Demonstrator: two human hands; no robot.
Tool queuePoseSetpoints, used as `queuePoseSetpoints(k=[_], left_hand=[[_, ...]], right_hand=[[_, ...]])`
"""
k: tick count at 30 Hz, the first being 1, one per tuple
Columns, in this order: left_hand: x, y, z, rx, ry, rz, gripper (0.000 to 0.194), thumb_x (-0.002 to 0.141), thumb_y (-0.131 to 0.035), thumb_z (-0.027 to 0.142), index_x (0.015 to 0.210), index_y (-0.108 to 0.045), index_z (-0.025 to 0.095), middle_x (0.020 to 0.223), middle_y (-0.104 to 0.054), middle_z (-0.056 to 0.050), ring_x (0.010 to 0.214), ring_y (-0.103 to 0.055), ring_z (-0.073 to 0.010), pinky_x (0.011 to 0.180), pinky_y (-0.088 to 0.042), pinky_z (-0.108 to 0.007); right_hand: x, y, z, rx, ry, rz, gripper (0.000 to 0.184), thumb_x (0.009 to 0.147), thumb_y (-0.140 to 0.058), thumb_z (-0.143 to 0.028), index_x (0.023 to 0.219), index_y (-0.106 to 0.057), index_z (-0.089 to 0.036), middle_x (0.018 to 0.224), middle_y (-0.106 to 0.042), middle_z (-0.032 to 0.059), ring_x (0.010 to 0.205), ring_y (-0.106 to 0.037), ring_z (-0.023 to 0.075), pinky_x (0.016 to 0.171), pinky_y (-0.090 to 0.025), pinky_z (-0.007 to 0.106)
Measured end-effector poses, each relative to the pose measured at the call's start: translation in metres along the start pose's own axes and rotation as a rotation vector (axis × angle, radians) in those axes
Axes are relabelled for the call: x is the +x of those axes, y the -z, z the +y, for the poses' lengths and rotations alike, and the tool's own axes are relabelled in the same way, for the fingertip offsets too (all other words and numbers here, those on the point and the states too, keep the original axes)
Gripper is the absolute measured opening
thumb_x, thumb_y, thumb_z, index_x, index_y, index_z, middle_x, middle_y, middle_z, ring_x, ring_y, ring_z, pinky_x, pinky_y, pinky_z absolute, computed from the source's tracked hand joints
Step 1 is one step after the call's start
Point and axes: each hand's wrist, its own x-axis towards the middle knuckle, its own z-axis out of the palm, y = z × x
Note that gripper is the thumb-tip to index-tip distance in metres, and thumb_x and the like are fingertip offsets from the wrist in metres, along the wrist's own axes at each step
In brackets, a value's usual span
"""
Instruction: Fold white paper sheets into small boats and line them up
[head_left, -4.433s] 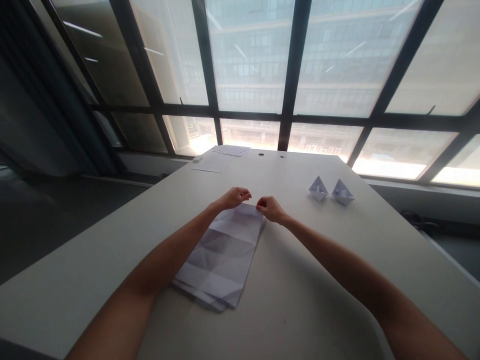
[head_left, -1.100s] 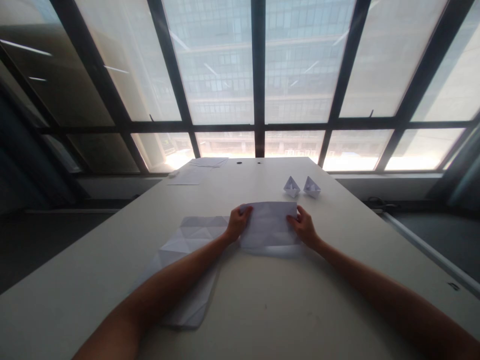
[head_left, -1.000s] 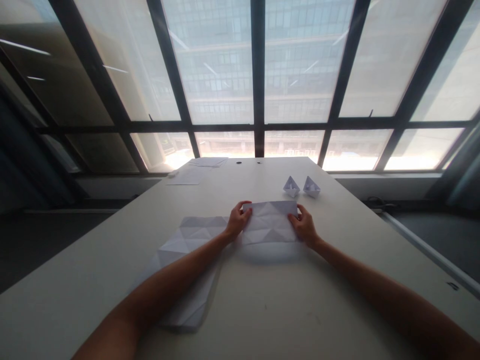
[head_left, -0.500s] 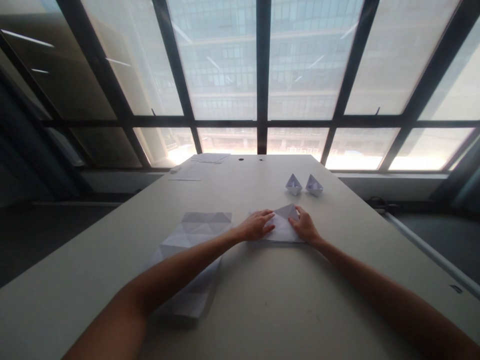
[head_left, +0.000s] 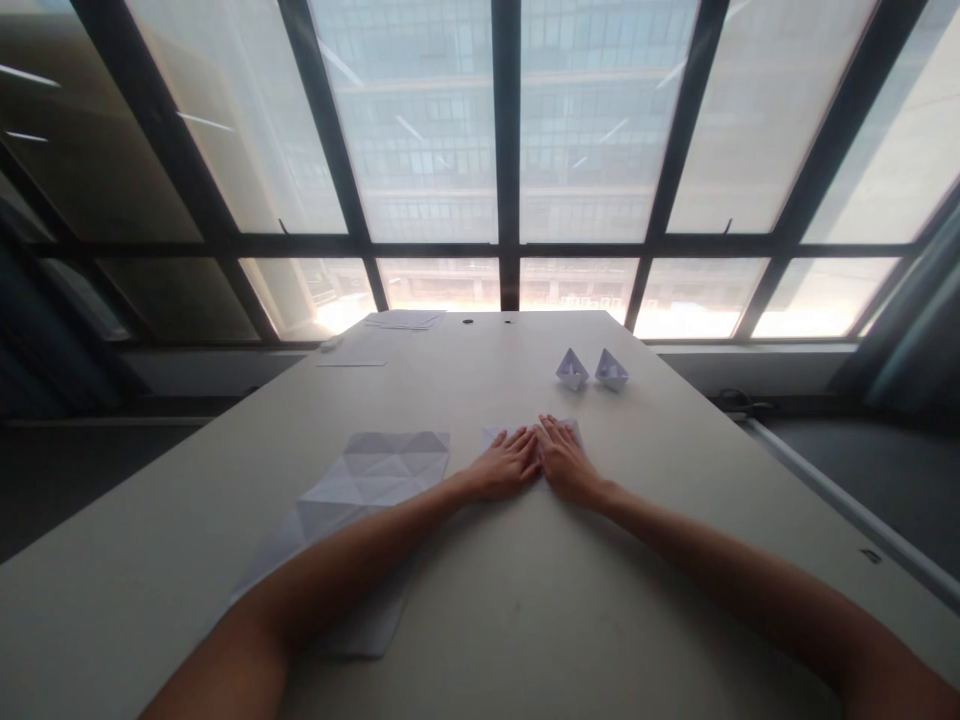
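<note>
A folded sheet of white paper [head_left: 576,430] lies flat on the table, mostly covered by both hands. My left hand [head_left: 504,465] rests on its left part, palm down with the fingers stretched out. Beside it, my right hand [head_left: 564,462] presses flat on the paper, fingers extended forward and close to the left fingertips. Beneath and beyond my left forearm is a larger creased sheet of paper [head_left: 386,470], spread out with a grid of fold lines. Most of the folded sheet's outline is hidden by the hands.
Two folded paper boats, the left one [head_left: 572,370] and the right one [head_left: 610,370], stand beyond my right hand. Loose white sheets [head_left: 360,350] lie at the table's far left. The white table [head_left: 517,610] reaches toward large windows.
The raised corner of the folded sheet has been laid down. My right hand has moved left, from gripping that corner to lying flat beside my left hand. The view has shifted slightly.
</note>
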Motion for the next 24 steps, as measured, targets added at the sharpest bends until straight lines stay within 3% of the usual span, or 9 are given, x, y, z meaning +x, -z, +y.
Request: queuePoseSetpoints(k=[4, 9, 12, 17, 24], left_hand=[[0.002, -0.004, -0.004, -0.004, -0.003, -0.009, 0.06, 0.104, -0.016, 0.042, 0.158, -0.008, 0.016, 0.164, -0.012, -0.01, 0.151, -0.01, -0.0229, 0.12, -0.009, -0.046], [0.003, 0.0, -0.006, -0.009, 0.001, 0.066, 0.06, 0.103, -0.021, 0.05, 0.156, -0.019, 0.022, 0.162, -0.025, -0.008, 0.148, -0.022, -0.0213, 0.12, -0.015, -0.041], [0.004, 0.0, -0.007, -0.023, 0.036, 0.1, 0.063, 0.102, -0.019, 0.056, 0.155, -0.024, 0.023, 0.16, -0.029, -0.008, 0.147, -0.026, -0.0223, 0.119, -0.017, -0.041], [0.004, -0.004, -0.011, -0.009, 0.113, 0.06, 0.071, 0.1, -0.016, 0.061, 0.156, -0.02, 0.019, 0.162, -0.021, -0.011, 0.15, -0.015, -0.0267, 0.119, -0.012, -0.049], [0.003, 0.003, -0.022, 0.012, 0.231, 0.037, 0.079, 0.096, -0.023, 0.065, 0.154, -0.024, 0.012, 0.161, -0.019, -0.017, 0.15, -0.015, -0.0294, 0.119, -0.011, -0.051]], right_hand=[[0.013, -0.011, 0.004, 0.093, -0.072, -0.181, 0.062, 0.098, -0.031, -0.032, 0.152, -0.03, -0.002, 0.158, -0.03, 0.0186, 0.147, -0.024, 0.027, 0.119, -0.018, 0.045], [0.014, -0.003, 0.02, 0.079, -0.01, -0.246, 0.067, 0.098, -0.031, -0.044, 0.154, -0.026, -0.008, 0.161, -0.021, 0.0143, 0.15, -0.017, 0.0238, 0.121, -0.011, 0.044], [0.011, 0.0, 0.026, 0.068, 0.017, -0.251, 0.069, 0.098, -0.031, -0.049, 0.155, -0.024, -0.011, 0.162, -0.018, 0.0131, 0.15, -0.015, 0.0239, 0.12, -0.01, 0.045], [0.009, -0.003, 0.025, 0.062, 0.016, -0.226, 0.067, 0.099, -0.031, -0.049, 0.155, -0.026, -0.014, 0.161, -0.02, 0.0128, 0.15, -0.016, 0.0237, 0.12, -0.011, 0.046], [0.007, 0.001, 0.044, 0.026, -0.077, -0.222, 0.065, 0.1, -0.028, -0.05, 0.155, -0.027, -0.015, 0.161, -0.02, 0.0132, 0.15, -0.016, 0.0259, 0.119, -0.011, 0.053]])
